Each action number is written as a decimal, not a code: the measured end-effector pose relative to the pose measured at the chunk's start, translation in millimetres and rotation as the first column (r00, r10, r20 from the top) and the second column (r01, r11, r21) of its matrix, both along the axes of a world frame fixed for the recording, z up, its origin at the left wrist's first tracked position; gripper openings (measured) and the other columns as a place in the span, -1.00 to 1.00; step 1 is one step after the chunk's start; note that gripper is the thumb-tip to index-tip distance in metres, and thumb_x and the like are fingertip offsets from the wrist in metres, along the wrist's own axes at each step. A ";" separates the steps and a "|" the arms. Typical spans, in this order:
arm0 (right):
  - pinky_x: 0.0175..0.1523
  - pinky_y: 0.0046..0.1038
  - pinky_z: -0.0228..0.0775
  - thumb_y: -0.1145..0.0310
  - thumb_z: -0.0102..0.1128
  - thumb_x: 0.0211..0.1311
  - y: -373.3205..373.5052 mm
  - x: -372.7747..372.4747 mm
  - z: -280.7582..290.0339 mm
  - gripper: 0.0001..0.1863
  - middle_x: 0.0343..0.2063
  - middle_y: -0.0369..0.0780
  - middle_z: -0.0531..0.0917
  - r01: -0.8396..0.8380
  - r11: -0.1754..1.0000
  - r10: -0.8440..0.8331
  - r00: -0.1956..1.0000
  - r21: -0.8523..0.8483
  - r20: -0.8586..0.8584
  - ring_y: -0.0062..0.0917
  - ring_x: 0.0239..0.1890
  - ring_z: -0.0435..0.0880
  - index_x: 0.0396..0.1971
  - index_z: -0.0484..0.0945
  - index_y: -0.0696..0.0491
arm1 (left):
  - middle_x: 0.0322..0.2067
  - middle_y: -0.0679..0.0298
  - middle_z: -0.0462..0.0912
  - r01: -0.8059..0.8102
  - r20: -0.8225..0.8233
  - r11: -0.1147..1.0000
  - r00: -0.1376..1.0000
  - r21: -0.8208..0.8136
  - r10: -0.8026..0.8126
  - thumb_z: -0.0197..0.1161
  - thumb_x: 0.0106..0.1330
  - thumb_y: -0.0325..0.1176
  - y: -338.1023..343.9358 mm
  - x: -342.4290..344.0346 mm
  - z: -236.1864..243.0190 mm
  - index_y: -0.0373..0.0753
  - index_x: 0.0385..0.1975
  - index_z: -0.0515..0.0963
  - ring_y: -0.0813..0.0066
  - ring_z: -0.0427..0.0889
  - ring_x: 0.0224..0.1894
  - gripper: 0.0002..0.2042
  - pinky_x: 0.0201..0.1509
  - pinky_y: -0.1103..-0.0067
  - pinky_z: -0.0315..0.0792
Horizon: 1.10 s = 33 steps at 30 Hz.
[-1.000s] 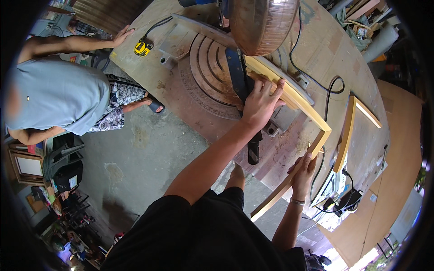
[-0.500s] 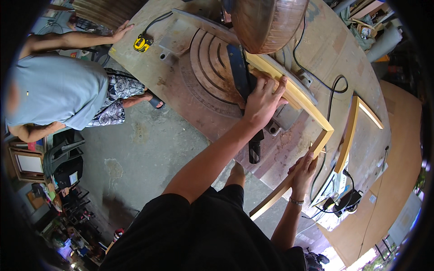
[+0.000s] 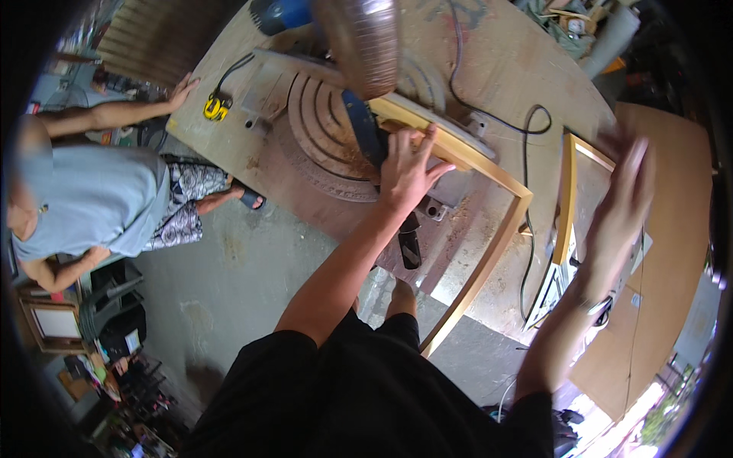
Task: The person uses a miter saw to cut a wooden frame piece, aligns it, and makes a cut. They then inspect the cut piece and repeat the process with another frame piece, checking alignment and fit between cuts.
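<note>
My left hand presses on one arm of an L-shaped wooden frame, its thumb spread out. That arm lies along the metal fence of a mitre saw; the other arm slants towards my body beyond the bench edge. Close to the hand are the saw's dark inset plate and its black handle. Blurred by motion, my right hand is raised at the right with fingers stretched out, and nothing shows in it. It hovers nearest a second wooden frame piece, apart from the first.
A brown rounded saw part overhangs the fence. Black cable loops across the wooden bench. A yellow tape measure lies far left, where a person in grey rests a hand on the bench. A large brown board stands right.
My right hand has let go of the frame's near arm and swung up to the right. My left hand stays on the frame, its fingers a little more spread. The whole view has shifted.
</note>
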State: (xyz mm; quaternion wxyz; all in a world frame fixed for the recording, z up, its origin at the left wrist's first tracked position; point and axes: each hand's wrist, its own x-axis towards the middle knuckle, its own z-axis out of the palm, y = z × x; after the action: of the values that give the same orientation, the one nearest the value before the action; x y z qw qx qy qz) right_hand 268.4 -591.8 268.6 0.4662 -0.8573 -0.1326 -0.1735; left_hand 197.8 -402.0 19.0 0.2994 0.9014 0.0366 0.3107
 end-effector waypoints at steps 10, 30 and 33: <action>0.02 -0.41 0.45 0.16 -0.13 0.63 190.4 128.0 99.4 -0.58 -0.19 -0.07 0.69 -0.539 0.806 0.587 0.779 0.245 -0.219 -0.44 -0.11 0.65 -0.08 0.55 0.25 | 0.12 -0.11 0.47 -0.209 -0.004 0.976 0.978 0.059 0.210 0.47 0.20 -0.06 -21.5 14.4 6.5 -0.42 0.05 0.60 -0.06 0.53 0.01 -0.43 0.06 0.25 0.55; 0.06 -0.34 0.45 0.13 -0.16 0.63 100.7 47.2 11.3 -0.55 -0.14 0.01 0.67 -0.464 0.861 0.459 0.885 0.208 0.074 -0.30 -0.06 0.64 -0.04 0.53 0.25 | 0.31 -0.56 0.04 -0.306 -0.237 0.889 0.887 0.342 0.396 0.48 -0.17 0.46 -63.0 25.4 -2.3 -0.33 0.48 -0.06 -0.60 0.27 0.27 0.35 0.27 -0.18 0.35; 0.07 -0.33 0.45 0.13 -0.17 0.62 97.9 45.2 9.7 -0.55 -0.13 0.02 0.66 -0.451 0.872 0.444 0.892 0.189 0.082 -0.28 -0.05 0.63 -0.03 0.52 0.25 | 0.22 -0.52 0.19 -0.350 -0.211 0.897 0.887 0.271 0.410 0.52 -0.13 0.38 -79.3 37.0 13.7 -0.31 0.46 0.04 -0.60 0.26 0.29 0.26 0.30 -0.20 0.31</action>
State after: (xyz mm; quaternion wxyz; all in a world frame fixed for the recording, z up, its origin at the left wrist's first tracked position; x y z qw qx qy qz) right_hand 313.6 -493.9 278.2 0.5763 -0.7479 -0.3172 -0.0891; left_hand 234.9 -481.3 32.7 0.1205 0.9376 0.2174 0.2433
